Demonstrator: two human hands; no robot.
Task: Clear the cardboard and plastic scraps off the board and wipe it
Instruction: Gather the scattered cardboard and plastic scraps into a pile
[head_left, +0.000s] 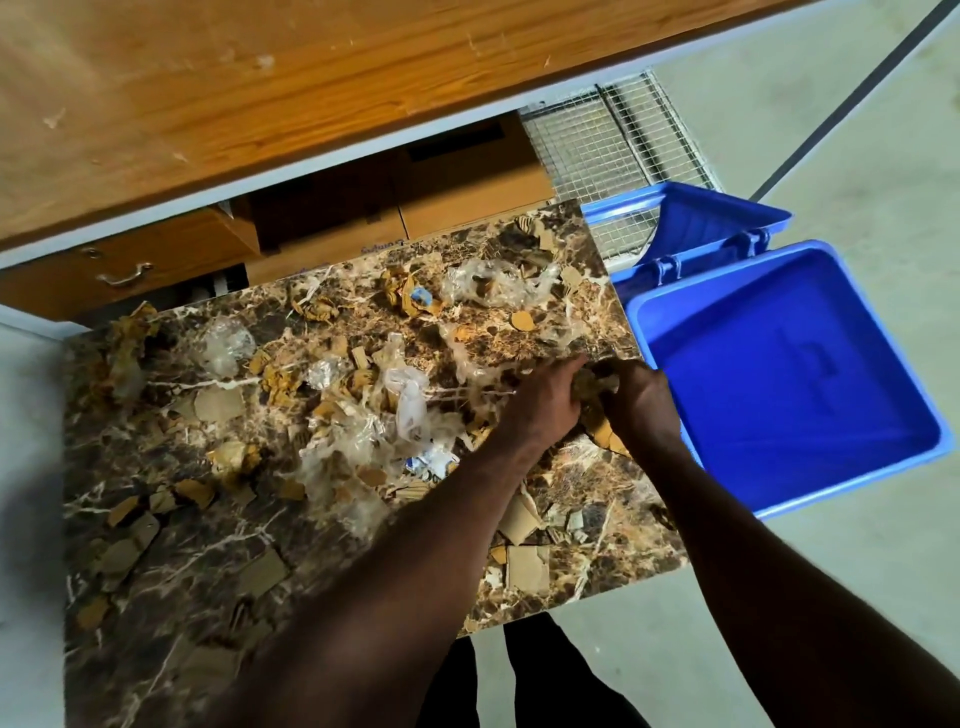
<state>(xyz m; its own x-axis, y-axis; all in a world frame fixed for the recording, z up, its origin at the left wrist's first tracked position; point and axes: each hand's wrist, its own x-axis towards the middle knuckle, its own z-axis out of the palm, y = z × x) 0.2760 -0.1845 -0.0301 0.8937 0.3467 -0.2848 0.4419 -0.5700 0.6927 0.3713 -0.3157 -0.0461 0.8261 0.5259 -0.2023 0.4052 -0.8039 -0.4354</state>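
A brown marble-patterned board (156, 561) is strewn with torn cardboard scraps (221, 404) and crumpled clear plastic scraps (410, 400). Near the board's right edge my left hand (545, 402) and my right hand (644, 400) come together around a small bunch of cardboard scraps (597, 387), fingers curled on it from both sides. More cardboard pieces (527, 569) lie under my forearms at the front right.
An open blue bin (670, 332) with its lid (717, 218) flipped back stands on the floor just right of the board. A wooden table top (208, 104) overhangs the back, with cardboard boxes (467, 208), a drawer (124, 270) and a wire rack (613, 140) beneath.
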